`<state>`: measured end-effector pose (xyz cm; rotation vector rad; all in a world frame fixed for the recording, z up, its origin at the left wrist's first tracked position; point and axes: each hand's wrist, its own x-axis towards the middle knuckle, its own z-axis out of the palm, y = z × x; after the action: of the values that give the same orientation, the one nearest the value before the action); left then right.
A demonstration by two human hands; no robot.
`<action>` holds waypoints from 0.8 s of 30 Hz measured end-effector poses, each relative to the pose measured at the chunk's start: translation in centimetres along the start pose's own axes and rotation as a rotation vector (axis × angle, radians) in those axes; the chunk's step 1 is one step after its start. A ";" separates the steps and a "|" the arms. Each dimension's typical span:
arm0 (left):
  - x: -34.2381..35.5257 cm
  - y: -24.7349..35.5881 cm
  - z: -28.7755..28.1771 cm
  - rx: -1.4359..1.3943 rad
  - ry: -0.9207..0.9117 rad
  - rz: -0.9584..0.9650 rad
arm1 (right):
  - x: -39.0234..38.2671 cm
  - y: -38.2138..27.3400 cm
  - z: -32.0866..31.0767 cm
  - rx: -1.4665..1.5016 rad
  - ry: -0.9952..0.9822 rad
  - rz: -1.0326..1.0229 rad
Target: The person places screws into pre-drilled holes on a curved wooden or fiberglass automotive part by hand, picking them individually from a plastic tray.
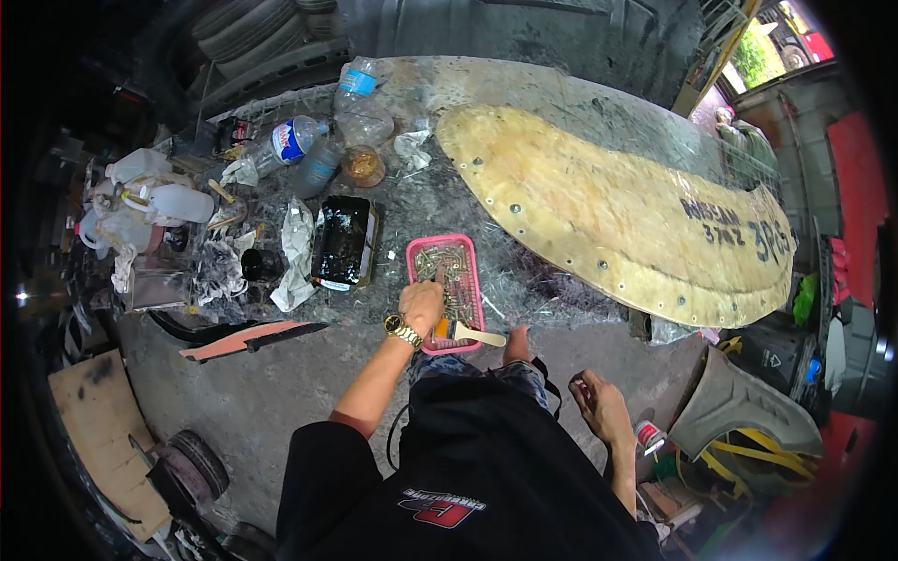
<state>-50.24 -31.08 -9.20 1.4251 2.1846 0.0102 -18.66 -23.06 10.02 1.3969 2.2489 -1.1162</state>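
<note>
My left hand, with a gold watch on its wrist, reaches down into a pink plastic basket. Loose bolts or screws fill the basket, and the fingertips are down among them, bunched together; whatever they pinch is hidden. Across the basket's near end lies a brush-like tool with a pale handle and an orange part. Off to the right, away from the table, my right hand is held over the floor with its fingers curled. Something small and dark may be at those fingertips, too unclear to name.
A large curved yellowish panel with holes along its edge covers the table's right side. Left of the basket stand a black-filled tray, plastic bottles, white jugs and crumpled paper. Grey and yellow parts sit low right.
</note>
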 end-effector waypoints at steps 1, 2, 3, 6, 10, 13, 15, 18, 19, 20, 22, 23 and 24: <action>-0.2 -0.1 -0.3 0.001 -0.002 0.005 | -0.1 0.1 0.1 0.022 0.010 0.006; -0.4 -0.2 -0.6 0.010 -0.013 0.055 | -0.2 0.2 0.1 0.044 0.020 0.012; -0.7 -0.1 -0.8 0.019 -0.024 0.105 | -0.3 0.3 0.2 0.046 0.022 0.017; -1.6 0.5 -1.8 -0.059 -0.074 0.146 | -0.6 0.5 0.3 0.079 0.043 0.024; 0.5 0.9 -2.3 -0.176 0.162 0.046 | -0.8 0.4 0.4 0.086 0.039 0.036; 3.3 0.1 -0.3 -0.170 0.199 0.022 | -0.9 0.1 0.5 0.070 0.029 0.027; 4.5 0.9 0.4 -0.154 0.179 -0.009 | -0.9 0.1 0.4 0.063 0.023 0.032; 5.5 1.4 1.9 -0.059 0.200 -0.074 | -1.0 0.2 0.4 0.055 0.033 0.021; 5.6 1.7 1.9 -0.058 0.199 -0.070 | -1.1 0.4 0.5 0.062 0.032 0.034; 5.6 1.9 1.9 -0.063 0.187 -0.089 | -1.2 0.5 0.5 0.068 0.030 0.046; 5.6 2.1 1.8 -0.066 0.175 -0.108 | -1.2 0.6 0.6 0.075 0.033 0.037; 5.6 2.1 1.7 -0.075 0.165 -0.113 | -1.2 0.5 0.7 0.081 0.035 0.025; 5.6 2.1 1.7 -0.085 0.155 -0.119 | -1.2 0.3 0.7 0.083 0.034 0.024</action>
<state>-49.40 -25.83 -12.38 1.2834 2.3615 0.1749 -17.92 -24.25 10.09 1.4818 2.2263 -1.1999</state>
